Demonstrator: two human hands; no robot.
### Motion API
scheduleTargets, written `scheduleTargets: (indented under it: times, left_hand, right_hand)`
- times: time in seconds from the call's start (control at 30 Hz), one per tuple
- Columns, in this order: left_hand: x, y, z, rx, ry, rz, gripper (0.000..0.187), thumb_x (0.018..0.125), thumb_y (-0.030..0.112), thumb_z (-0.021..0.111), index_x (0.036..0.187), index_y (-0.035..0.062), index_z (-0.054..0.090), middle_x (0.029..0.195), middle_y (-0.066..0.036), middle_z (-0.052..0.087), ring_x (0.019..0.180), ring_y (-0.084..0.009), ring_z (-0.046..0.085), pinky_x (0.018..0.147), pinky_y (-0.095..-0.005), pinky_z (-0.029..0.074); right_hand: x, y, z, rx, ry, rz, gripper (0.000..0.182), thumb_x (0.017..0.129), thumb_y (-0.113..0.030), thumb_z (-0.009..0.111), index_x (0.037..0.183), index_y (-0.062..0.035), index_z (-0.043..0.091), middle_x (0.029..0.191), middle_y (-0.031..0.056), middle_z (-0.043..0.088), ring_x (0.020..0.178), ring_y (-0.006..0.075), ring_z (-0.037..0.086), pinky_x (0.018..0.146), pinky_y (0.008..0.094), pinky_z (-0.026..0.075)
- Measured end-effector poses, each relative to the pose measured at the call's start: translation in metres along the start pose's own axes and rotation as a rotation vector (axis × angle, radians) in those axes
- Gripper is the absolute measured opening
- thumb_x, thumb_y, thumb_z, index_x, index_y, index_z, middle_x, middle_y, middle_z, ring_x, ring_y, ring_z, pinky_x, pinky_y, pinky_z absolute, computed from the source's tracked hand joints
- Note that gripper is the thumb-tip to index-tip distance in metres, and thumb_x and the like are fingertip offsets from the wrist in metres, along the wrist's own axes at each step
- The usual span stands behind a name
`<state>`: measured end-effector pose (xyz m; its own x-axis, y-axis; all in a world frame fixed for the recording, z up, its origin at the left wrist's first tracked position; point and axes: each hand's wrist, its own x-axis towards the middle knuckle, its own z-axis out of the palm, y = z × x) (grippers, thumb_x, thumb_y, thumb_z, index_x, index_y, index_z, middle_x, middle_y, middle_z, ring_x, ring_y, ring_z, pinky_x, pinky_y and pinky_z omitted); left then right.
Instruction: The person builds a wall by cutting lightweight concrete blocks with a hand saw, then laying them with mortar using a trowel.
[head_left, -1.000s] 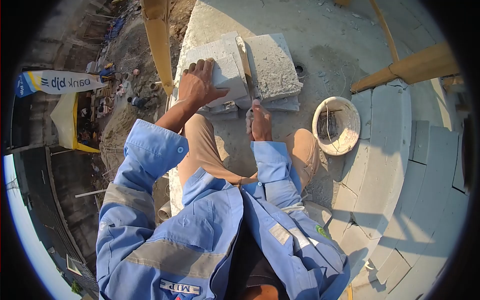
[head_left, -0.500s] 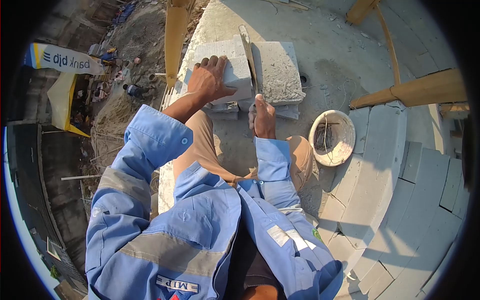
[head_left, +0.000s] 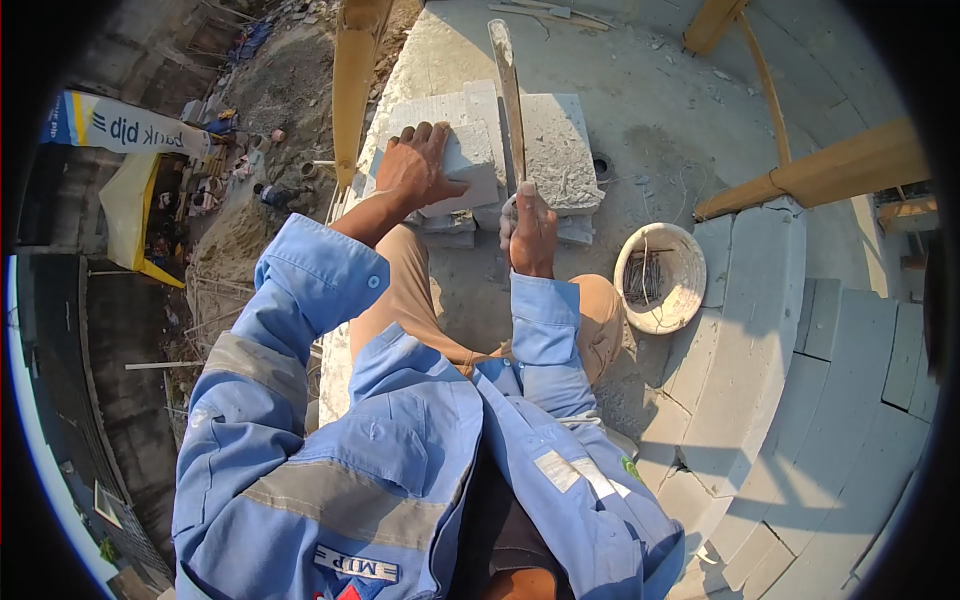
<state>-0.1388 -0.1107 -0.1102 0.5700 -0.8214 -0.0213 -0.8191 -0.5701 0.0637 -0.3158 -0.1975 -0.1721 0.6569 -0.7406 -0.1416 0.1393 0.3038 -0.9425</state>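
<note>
My left hand (head_left: 415, 168) lies spread over a pale grey lightweight concrete block (head_left: 470, 160), palm down, thumb out to the right. In my closed right hand (head_left: 530, 230) is the handle of a long, narrow, machete-like blade (head_left: 511, 95), dusty and worn. Its tip points away from me, past the far edge of the blocks. The blade stands along the right side of the block under my left hand. To its right sits another block (head_left: 560, 150) with a rough, chipped face. More block pieces (head_left: 450, 225) lie underneath.
A pale bucket (head_left: 697, 255) holding nails or thin rods stands at right by a block wall (head_left: 760, 300). Wooden posts (head_left: 355, 90) (head_left: 830, 175) rise on both sides. Left of the slab's edge (head_left: 385, 75) is a drop to the ground, where a person (head_left: 275, 195) is visible.
The blade has risen and slid away from me, its tip reaching farther out. My right hand has shifted slightly right. My left hand stays on the block.
</note>
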Motion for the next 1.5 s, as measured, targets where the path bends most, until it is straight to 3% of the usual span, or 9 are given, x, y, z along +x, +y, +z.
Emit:
scheduleTargets:
  times: [0.17, 0.37, 0.53, 0.77, 0.93, 1.03, 1.23, 1.37, 1.5]
  left_hand:
    - [0.0, 0.0, 0.006, -0.012, 0.0, 0.0, 0.099, 0.063, 0.052, 0.085, 0.14, 0.0048, 0.046, 0.129, -0.017, 0.057, 0.121, -0.0358, 0.055, 0.1, -0.0474, 0.045]
    - [0.003, -0.004, 0.007, -0.022, 0.052, 0.017, 0.092, 0.064, 0.051, 0.084, 0.136, 0.0058, 0.049, 0.124, -0.017, 0.059, 0.117, -0.0363, 0.057, 0.098, -0.0459, 0.046]
    - [0.0, -0.001, 0.007, -0.007, 0.03, 0.009, 0.092, 0.064, 0.051, 0.084, 0.135, 0.0058, 0.049, 0.122, -0.015, 0.06, 0.116, -0.0362, 0.057, 0.096, -0.0457, 0.046]
    - [0.003, -0.007, 0.012, -0.04, 0.063, 0.095, 0.095, 0.063, 0.049, 0.086, 0.135, -0.0002, 0.048, 0.118, -0.02, 0.06, 0.109, -0.0391, 0.06, 0.096, -0.0457, 0.047]
    - [0.002, -0.012, 0.014, -0.01, 0.098, 0.097, 0.093, 0.062, 0.049, 0.086, 0.133, 0.0005, 0.049, 0.12, -0.019, 0.06, 0.111, -0.038, 0.059, 0.096, -0.0462, 0.046]
    - [-0.002, -0.013, 0.016, 0.013, 0.072, 0.112, 0.093, 0.063, 0.051, 0.085, 0.134, 0.0019, 0.048, 0.12, -0.017, 0.06, 0.113, -0.0378, 0.058, 0.097, -0.0462, 0.047]
    - [0.006, -0.012, 0.014, 0.002, 0.1, 0.127, 0.09, 0.064, 0.045, 0.087, 0.132, 0.0002, 0.048, 0.117, -0.021, 0.06, 0.11, -0.0392, 0.058, 0.096, -0.0467, 0.047]
    - [0.006, -0.009, 0.012, -0.006, 0.167, 0.207, 0.089, 0.062, 0.043, 0.089, 0.128, -0.0009, 0.049, 0.115, -0.021, 0.06, 0.108, -0.0397, 0.057, 0.094, -0.0473, 0.047]
    - [-0.001, -0.011, 0.013, -0.015, 0.118, 0.129, 0.089, 0.062, 0.042, 0.089, 0.129, -0.002, 0.049, 0.114, -0.021, 0.06, 0.108, -0.0393, 0.057, 0.094, -0.0472, 0.047]
  right_hand:
    - [0.017, 0.059, -0.006, -0.225, -0.023, -0.056, 0.06, 0.096, -0.065, 0.053, 0.074, -0.0085, 0.052, 0.054, -0.0028, 0.043, 0.042, 0.0069, 0.041, 0.038, 0.0247, 0.032]
    - [0.003, 0.015, 0.004, 0.015, -0.031, 0.036, 0.062, 0.095, -0.067, 0.052, 0.072, -0.0092, 0.051, 0.052, -0.0024, 0.042, 0.041, 0.0077, 0.041, 0.038, 0.0257, 0.031]
    - [0.032, 0.037, -0.008, -0.363, -0.071, 0.199, 0.071, 0.096, -0.068, 0.046, 0.075, -0.0013, 0.058, 0.061, 0.0066, 0.053, 0.06, 0.0189, 0.056, 0.057, 0.0392, 0.043]
    - [0.013, 0.002, 0.004, 0.085, -0.034, 0.128, 0.058, 0.096, -0.064, 0.055, 0.073, -0.0105, 0.052, 0.053, -0.0029, 0.043, 0.041, 0.0067, 0.04, 0.038, 0.0255, 0.03]
    - [0.026, 0.076, -0.007, -0.251, -0.051, 0.091, 0.061, 0.1, -0.054, 0.047, 0.078, 0.0024, 0.057, 0.06, 0.014, 0.05, 0.062, 0.0267, 0.047, 0.063, 0.0452, 0.041]
    - [0.012, 0.076, -0.022, -0.475, -0.003, 0.015, 0.064, 0.1, -0.056, 0.044, 0.078, 0.0025, 0.058, 0.061, 0.0144, 0.05, 0.061, 0.0258, 0.046, 0.062, 0.0445, 0.041]
    - [0.007, 0.065, -0.028, -0.308, 0.021, 0.189, 0.067, 0.098, -0.059, 0.047, 0.077, 0.0036, 0.057, 0.063, 0.0142, 0.049, 0.063, 0.0237, 0.046, 0.063, 0.0453, 0.04]
    - [0.028, 0.022, -0.002, -0.179, -0.049, 0.038, 0.073, 0.093, -0.067, 0.05, 0.073, 0.0029, 0.054, 0.061, 0.0128, 0.045, 0.063, 0.0218, 0.043, 0.062, 0.0453, 0.04]
    - [0.026, 0.042, -0.004, -0.331, -0.127, 0.074, 0.079, 0.092, -0.07, 0.049, 0.072, 0.0058, 0.06, 0.064, 0.0235, 0.058, 0.064, 0.0327, 0.06, 0.065, 0.048, 0.046]
